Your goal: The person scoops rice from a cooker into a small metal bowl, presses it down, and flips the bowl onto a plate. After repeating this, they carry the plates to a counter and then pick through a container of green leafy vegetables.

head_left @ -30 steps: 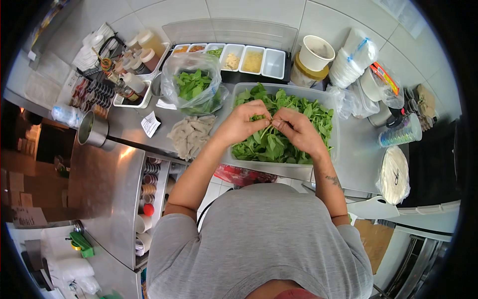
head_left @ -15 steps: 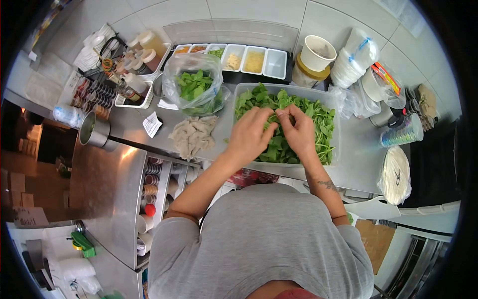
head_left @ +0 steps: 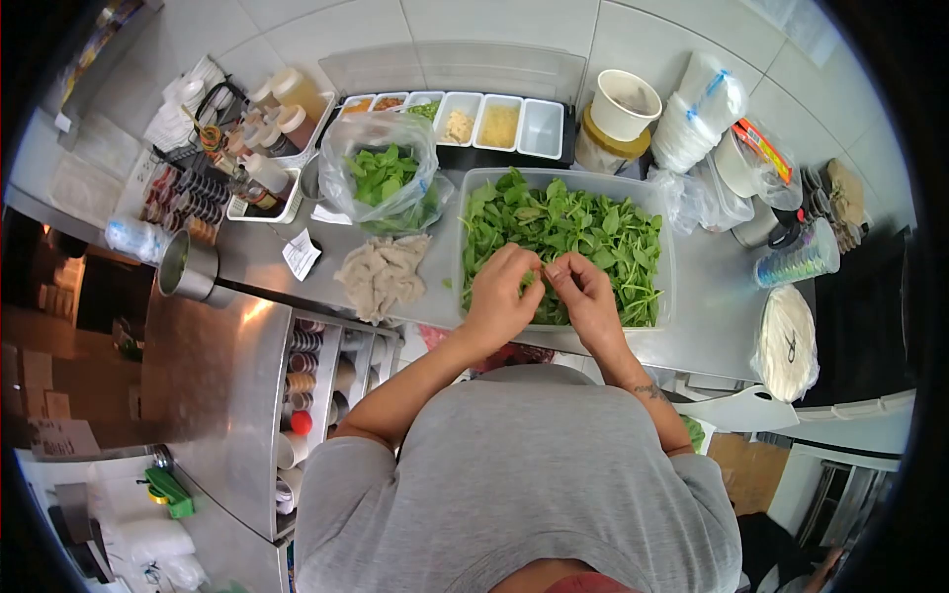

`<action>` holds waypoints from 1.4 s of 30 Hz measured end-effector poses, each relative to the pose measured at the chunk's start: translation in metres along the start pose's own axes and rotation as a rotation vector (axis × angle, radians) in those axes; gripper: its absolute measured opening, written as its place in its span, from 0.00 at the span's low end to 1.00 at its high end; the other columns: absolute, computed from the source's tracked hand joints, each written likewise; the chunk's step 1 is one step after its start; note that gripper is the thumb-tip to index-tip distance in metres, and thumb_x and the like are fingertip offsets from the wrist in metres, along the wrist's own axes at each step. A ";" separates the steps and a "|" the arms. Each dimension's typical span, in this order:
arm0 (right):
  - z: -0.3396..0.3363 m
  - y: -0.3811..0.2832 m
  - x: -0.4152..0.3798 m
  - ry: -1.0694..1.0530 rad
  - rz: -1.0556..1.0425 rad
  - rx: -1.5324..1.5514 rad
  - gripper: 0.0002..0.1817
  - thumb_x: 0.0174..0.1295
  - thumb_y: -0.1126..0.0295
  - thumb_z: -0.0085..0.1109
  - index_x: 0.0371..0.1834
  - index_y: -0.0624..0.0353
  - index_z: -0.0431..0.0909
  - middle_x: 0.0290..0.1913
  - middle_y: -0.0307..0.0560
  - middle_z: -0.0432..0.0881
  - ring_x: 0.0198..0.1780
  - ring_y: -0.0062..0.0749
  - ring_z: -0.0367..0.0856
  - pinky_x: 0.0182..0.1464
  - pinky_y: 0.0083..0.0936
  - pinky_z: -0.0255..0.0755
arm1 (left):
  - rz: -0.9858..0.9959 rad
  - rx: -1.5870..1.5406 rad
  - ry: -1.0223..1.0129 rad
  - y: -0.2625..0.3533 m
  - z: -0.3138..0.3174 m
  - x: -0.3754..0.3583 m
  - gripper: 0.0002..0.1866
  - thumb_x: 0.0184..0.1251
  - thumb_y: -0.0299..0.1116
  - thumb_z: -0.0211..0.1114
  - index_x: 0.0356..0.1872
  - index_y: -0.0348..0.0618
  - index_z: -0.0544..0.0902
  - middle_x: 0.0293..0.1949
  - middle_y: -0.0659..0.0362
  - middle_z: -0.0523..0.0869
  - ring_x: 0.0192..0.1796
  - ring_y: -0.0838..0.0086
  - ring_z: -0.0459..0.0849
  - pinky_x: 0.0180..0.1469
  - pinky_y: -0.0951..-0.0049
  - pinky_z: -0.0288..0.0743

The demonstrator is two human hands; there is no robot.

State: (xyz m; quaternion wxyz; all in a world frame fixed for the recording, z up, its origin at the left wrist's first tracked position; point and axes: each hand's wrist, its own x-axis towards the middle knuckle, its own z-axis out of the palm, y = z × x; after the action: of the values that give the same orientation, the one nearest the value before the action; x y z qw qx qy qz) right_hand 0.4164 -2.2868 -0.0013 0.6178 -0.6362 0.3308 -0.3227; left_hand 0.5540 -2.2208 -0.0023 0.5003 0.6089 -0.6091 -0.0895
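My left hand [head_left: 501, 298] and my right hand [head_left: 590, 299] are close together over the front part of a clear plastic tub [head_left: 666, 287]. Green leafy herbs [head_left: 583, 217], with thin stems showing on the right, fill the tub. The fingers of each hand are bent into a pinch and their tips nearly meet. Whatever lies between the fingertips is too small to make out. Left of the tub, an open clear plastic bag [head_left: 341, 163] holds more green leaves [head_left: 381, 174].
A crumpled beige cloth [head_left: 383, 277] and a paper slip [head_left: 301, 255] lie left. Behind stand topping trays [head_left: 497, 124], sauce bottles [head_left: 295, 124] and a white tub [head_left: 626, 106]. Stacked cups [head_left: 797, 257] and a wrapped bundle [head_left: 787, 346] are right. Another person's dark clothing [head_left: 771, 549] shows lower right.
Both hands have drawn back toward my body, from the middle of the herbs to the tub's front side. Another person has come into view at the lower right.
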 end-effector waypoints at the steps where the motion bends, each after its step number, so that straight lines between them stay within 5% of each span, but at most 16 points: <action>1: 0.000 -0.002 0.000 0.004 -0.024 0.017 0.08 0.67 0.70 0.54 0.32 0.62 0.76 0.25 0.31 0.72 0.29 0.13 0.64 0.30 0.15 0.59 | -0.012 -0.053 0.032 -0.002 -0.002 0.004 0.08 0.51 0.20 0.60 0.35 0.37 0.75 0.31 0.52 0.76 0.36 0.56 0.77 0.39 0.63 0.71; 4: -0.007 -0.017 0.000 0.045 -0.104 0.078 0.08 0.67 0.70 0.54 0.33 0.62 0.77 0.28 0.31 0.75 0.31 0.13 0.68 0.33 0.14 0.63 | -0.035 -0.108 0.126 -0.012 -0.015 0.023 0.07 0.52 0.22 0.60 0.33 0.38 0.74 0.31 0.50 0.77 0.37 0.54 0.78 0.40 0.62 0.72; 7: -0.039 -0.015 0.006 0.142 -0.193 -0.144 0.08 0.66 0.69 0.56 0.35 0.63 0.78 0.29 0.36 0.78 0.34 0.18 0.72 0.40 0.15 0.66 | 0.112 0.242 0.192 -0.026 -0.064 0.059 0.06 0.52 0.24 0.60 0.32 0.38 0.74 0.32 0.49 0.77 0.37 0.53 0.78 0.40 0.59 0.71; 10: -0.080 -0.012 0.015 0.298 -0.019 -0.438 0.09 0.62 0.69 0.59 0.38 0.65 0.79 0.35 0.46 0.79 0.38 0.29 0.76 0.46 0.22 0.69 | 0.178 0.652 0.233 -0.057 -0.114 0.103 0.07 0.52 0.27 0.61 0.32 0.38 0.76 0.33 0.49 0.78 0.37 0.51 0.77 0.40 0.56 0.71; 14: -0.095 0.020 0.018 0.485 -0.236 -1.062 0.17 0.53 0.76 0.60 0.48 0.64 0.77 0.52 0.54 0.74 0.55 0.52 0.71 0.57 0.41 0.66 | -0.119 0.948 -0.245 -0.155 -0.128 0.128 0.18 0.56 0.38 0.60 0.46 0.42 0.77 0.49 0.48 0.78 0.55 0.53 0.75 0.56 0.47 0.66; 17: -0.069 -0.004 0.011 0.433 -0.530 -1.070 0.27 0.46 0.80 0.58 0.55 0.59 0.75 0.54 0.54 0.73 0.57 0.52 0.69 0.59 0.42 0.64 | -0.372 0.982 -0.616 -0.204 -0.112 0.111 0.28 0.57 0.47 0.60 0.58 0.46 0.74 0.61 0.48 0.73 0.65 0.55 0.70 0.65 0.40 0.55; 20: -0.038 -0.012 0.011 -0.035 -0.542 -0.894 0.30 0.41 0.83 0.56 0.53 0.52 0.76 0.56 0.52 0.71 0.59 0.50 0.68 0.60 0.42 0.62 | -0.479 0.841 -0.701 -0.180 -0.121 0.125 0.34 0.55 0.51 0.62 0.64 0.49 0.71 0.66 0.50 0.69 0.69 0.57 0.66 0.68 0.39 0.50; 21: -0.030 -0.006 0.013 -0.043 -0.569 -0.975 0.28 0.41 0.83 0.57 0.51 0.52 0.77 0.56 0.51 0.71 0.59 0.49 0.68 0.61 0.42 0.61 | -0.499 0.772 -0.694 -0.167 -0.126 0.130 0.36 0.54 0.51 0.63 0.65 0.50 0.70 0.67 0.51 0.69 0.70 0.57 0.65 0.68 0.39 0.49; 25: -0.027 0.012 0.041 -0.106 -0.602 -1.108 0.21 0.43 0.79 0.62 0.44 0.52 0.79 0.57 0.47 0.72 0.60 0.47 0.68 0.62 0.44 0.58 | -0.436 0.723 -0.545 -0.145 -0.147 0.144 0.29 0.58 0.47 0.62 0.61 0.49 0.75 0.60 0.50 0.77 0.64 0.52 0.72 0.68 0.45 0.53; 29: -0.040 -0.009 0.058 -0.092 -0.577 -0.938 0.15 0.44 0.74 0.67 0.37 0.55 0.79 0.54 0.45 0.75 0.59 0.43 0.69 0.61 0.43 0.58 | -0.082 0.946 -0.195 -0.105 -0.135 0.124 0.15 0.60 0.36 0.63 0.46 0.42 0.81 0.44 0.49 0.82 0.50 0.54 0.80 0.53 0.59 0.73; 32: -0.051 -0.029 0.061 0.026 -0.456 -0.716 0.10 0.52 0.71 0.65 0.37 0.58 0.78 0.43 0.50 0.80 0.50 0.46 0.75 0.53 0.39 0.66 | 0.104 0.557 -0.274 -0.092 -0.107 0.097 0.08 0.58 0.29 0.62 0.38 0.41 0.81 0.35 0.51 0.78 0.45 0.55 0.79 0.47 0.59 0.73; 34: -0.061 -0.031 0.070 0.074 -0.312 -0.624 0.10 0.57 0.68 0.62 0.40 0.60 0.76 0.38 0.56 0.81 0.44 0.52 0.77 0.45 0.37 0.70 | 0.057 0.489 -0.375 -0.086 -0.079 0.074 0.07 0.56 0.24 0.61 0.36 0.42 0.80 0.35 0.52 0.76 0.43 0.56 0.77 0.45 0.59 0.72; 38: -0.079 -0.029 0.091 0.331 -0.465 -0.764 0.16 0.57 0.66 0.63 0.47 0.59 0.74 0.36 0.58 0.79 0.43 0.53 0.76 0.47 0.37 0.70 | 0.028 0.520 -0.480 -0.090 -0.067 0.075 0.05 0.57 0.25 0.60 0.35 0.40 0.79 0.37 0.52 0.77 0.43 0.55 0.78 0.43 0.59 0.73; 42: -0.079 -0.018 0.099 0.028 -0.408 -0.862 0.26 0.53 0.66 0.65 0.57 0.57 0.70 0.47 0.57 0.77 0.52 0.52 0.73 0.56 0.39 0.67 | -0.125 0.130 -0.455 -0.062 -0.089 0.094 0.05 0.59 0.25 0.58 0.36 0.38 0.76 0.35 0.51 0.78 0.39 0.60 0.79 0.40 0.64 0.72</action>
State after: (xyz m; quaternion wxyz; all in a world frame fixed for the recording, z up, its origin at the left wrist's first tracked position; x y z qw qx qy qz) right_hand 0.4088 -2.4129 0.0190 0.2172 -0.8820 0.3113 -0.2792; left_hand 0.6807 -2.2692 0.0434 0.3036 0.6404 -0.6718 -0.2156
